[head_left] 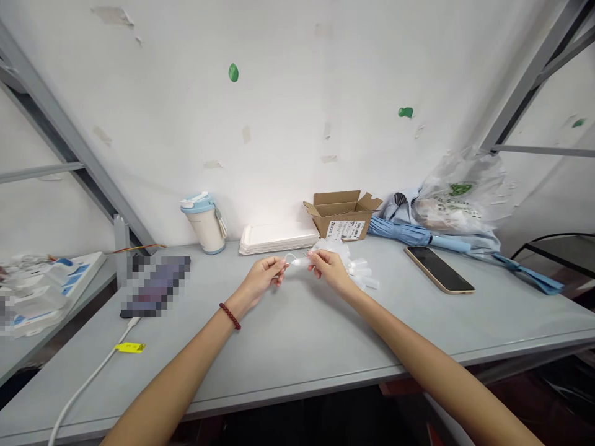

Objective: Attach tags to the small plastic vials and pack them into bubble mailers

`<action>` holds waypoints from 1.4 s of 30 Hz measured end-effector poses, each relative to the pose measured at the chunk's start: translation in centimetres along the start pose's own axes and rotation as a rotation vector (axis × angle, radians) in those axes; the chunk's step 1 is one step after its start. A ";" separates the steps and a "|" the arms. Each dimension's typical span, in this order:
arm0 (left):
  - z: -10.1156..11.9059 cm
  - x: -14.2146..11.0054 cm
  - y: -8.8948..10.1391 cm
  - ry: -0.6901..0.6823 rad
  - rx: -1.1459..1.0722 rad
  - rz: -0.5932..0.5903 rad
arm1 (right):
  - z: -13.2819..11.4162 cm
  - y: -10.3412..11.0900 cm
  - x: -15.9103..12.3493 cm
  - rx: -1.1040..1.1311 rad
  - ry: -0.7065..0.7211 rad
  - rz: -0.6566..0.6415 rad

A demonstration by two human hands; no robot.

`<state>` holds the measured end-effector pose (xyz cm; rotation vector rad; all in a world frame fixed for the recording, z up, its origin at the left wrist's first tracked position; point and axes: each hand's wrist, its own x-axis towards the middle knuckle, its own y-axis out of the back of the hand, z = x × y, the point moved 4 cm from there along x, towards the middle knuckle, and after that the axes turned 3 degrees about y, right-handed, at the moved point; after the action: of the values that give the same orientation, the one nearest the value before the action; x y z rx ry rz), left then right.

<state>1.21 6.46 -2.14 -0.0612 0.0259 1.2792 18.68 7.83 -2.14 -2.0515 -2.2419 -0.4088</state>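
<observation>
The left hand [264,277] and right hand [329,267] have fingers pinching a small white thin-looped piece [298,262]; translucent white plastic items [360,269] lie nearby on the grey worktop [302,347].

No readable text or numbers.

The held piece [300,262] is coloured white, the bench [320,347] grey, the umbrella [405,232] light blue, the bracelet [230,316] dark red.

Left hand [266,275] is pinching with its fingertips [280,263], right hand [328,267] is pinching likewise nearby, left forearm [193,365] and right forearm [418,353] are slanting toward each other
</observation>
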 end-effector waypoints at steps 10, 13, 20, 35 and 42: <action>0.6 -0.2 -0.4 -0.097 0.228 0.142 | 0.2 -0.2 -0.4 -0.164 0.088 0.033; 0.7 -0.5 -0.8 -0.147 0.326 0.180 | 0.5 -0.4 -0.7 -0.193 0.093 0.082; -0.1 -0.9 -1.5 -0.209 0.398 0.233 | 0.1 -0.4 -1.5 -0.194 0.089 0.151; 2.1 -0.7 -0.2 -0.140 0.162 0.166 | -0.9 -0.2 -0.8 0.063 0.074 0.124; 1.6 -0.6 -0.6 -0.136 0.245 0.117 | -0.4 -0.5 -0.9 0.013 0.065 0.098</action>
<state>1.58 5.78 -0.45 0.2407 0.0696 1.3864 18.20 6.84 -2.02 -2.0999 -2.0920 -0.4453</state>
